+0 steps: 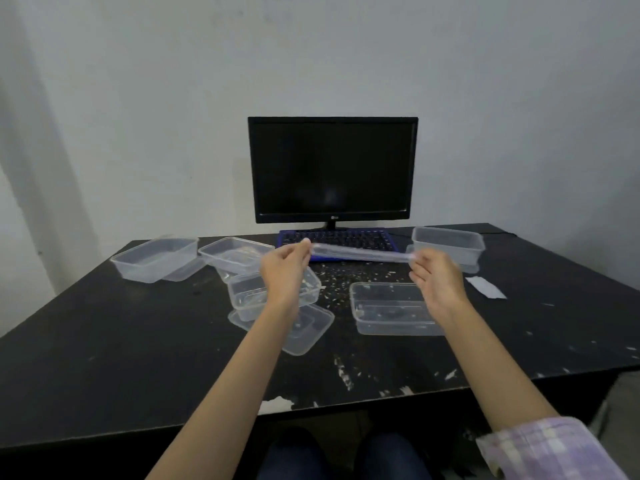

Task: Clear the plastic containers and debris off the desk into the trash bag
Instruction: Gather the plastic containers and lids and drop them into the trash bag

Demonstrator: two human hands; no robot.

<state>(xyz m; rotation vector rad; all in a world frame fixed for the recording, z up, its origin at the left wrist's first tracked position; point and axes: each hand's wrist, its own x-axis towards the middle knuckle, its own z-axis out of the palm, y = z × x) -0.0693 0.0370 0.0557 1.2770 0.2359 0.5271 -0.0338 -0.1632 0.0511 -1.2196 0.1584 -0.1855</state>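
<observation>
Lid (360, 253) of clear plastic is held edge-on above the desk (104, 341), just in front of the keyboard (337, 239), its long axis running left to right. Left hand (285, 271) pinches one end, right hand (438, 275) pinches the other; both sit equally near. Open containers (391, 308) lie on the desk nearer the person than the keyboard, with fine debris (346, 275) scattered between them. No trash bag is in view, so its direction from the lid cannot be judged.
</observation>
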